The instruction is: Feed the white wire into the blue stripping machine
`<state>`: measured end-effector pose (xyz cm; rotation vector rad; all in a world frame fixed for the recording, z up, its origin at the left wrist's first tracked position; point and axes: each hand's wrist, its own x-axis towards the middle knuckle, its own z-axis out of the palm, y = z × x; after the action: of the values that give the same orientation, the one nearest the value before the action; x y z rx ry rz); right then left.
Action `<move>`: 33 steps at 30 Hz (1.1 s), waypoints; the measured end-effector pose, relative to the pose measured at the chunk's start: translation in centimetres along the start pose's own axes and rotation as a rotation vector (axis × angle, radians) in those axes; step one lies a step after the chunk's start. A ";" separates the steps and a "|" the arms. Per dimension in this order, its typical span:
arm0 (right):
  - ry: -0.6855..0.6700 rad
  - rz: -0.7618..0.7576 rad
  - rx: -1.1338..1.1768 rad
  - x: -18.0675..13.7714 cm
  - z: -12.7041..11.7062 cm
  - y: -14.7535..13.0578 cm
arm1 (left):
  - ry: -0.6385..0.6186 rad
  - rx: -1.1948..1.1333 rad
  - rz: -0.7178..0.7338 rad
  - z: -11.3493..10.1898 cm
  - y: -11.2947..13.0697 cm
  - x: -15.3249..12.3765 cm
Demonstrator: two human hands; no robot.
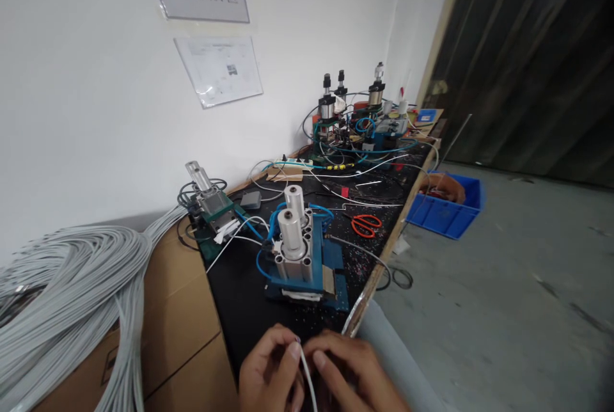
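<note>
Two hands: left hand point(268, 370) and right hand point(350, 370) meet at the worktop point(240, 297) edge.
Grip: fingertips of both pinched together on a thin white wire point(308, 380).
Room: open floor point(503, 284) to the right.

A black-topped bench point(240, 284) stands along the wall. On it sit a blue press point(302, 252), orange scissors point(365, 224) and loose wires point(355, 175).

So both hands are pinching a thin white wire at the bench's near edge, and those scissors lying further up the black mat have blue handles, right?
Not quite: the scissors have orange handles, as the head view shows. The rest holds: the left hand and right hand pinch the white wire at the near edge of the black mat.
</note>
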<state>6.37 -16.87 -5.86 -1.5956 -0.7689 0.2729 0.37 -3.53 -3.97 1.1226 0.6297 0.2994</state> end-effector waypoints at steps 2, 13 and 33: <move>0.016 -0.353 -0.399 0.3 -0.9 -0.6 | 0.014 -0.006 0.004 -0.2 -0.3 0.3; 0.007 -0.578 -0.768 1.0 -0.5 3.1 | 0.065 0.037 0.040 -2.7 0.5 3.5; 0.111 -0.535 -0.859 3.7 0.7 4.0 | -0.113 0.123 0.051 -3.5 0.1 3.1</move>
<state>9.96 -14.03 -8.90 -2.0744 -1.2859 -0.6101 0.75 0.72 -5.91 1.2659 0.5248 0.2417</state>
